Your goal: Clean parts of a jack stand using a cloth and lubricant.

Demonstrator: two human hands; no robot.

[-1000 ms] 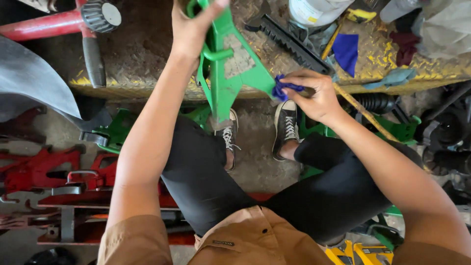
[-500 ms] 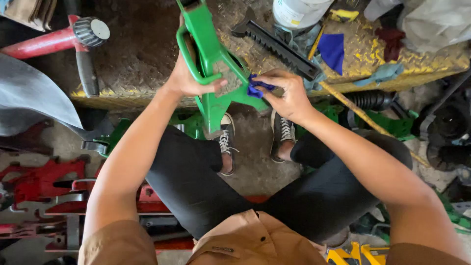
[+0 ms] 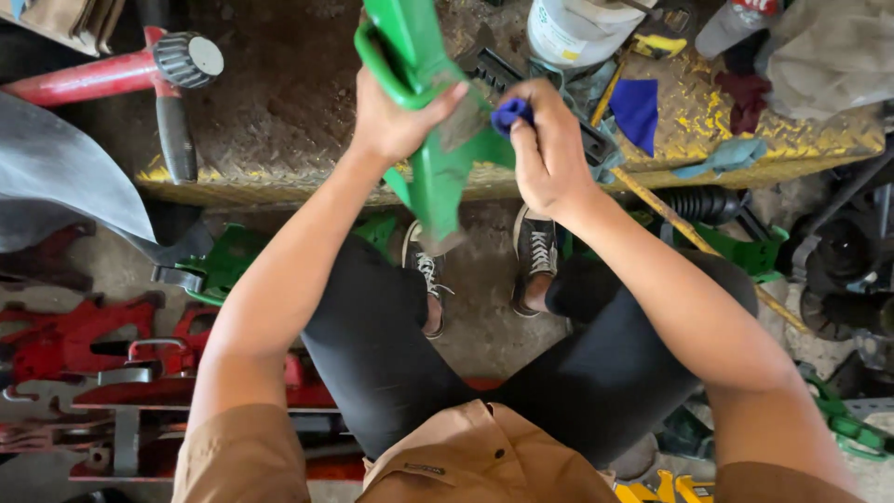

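The person sits low with both knees wide, and the work is right in front of them. The left hand (image 3: 396,116) is wrapped tight around a green metal frame (image 3: 438,177), gripping it near its looped handle and holding it tilted up over the edge of a yellow tread-plate platform (image 3: 279,177), its lower end hanging between the 2 black sneakers (image 3: 535,256). The right hand (image 3: 549,154) is closed around a small blue cloth (image 3: 510,112), pressed against the frame's side just beside the left thumb.

This looks to me like the rubbing-down step: 1 hand steadies the part, the other works the rag over a dull patch of bare grey on the green paint. I judge it mid-way, since grime shows lower on the frame. The next move calls for a firm left grip while the rag travels down the leg (the frame would have to turn to bring its far face round).

Around them: a white bucket (image 3: 577,28) and a second blue rag (image 3: 638,107) on the platform, a red jack (image 3: 112,70) to the left, red stands (image 3: 84,345) on the floor.
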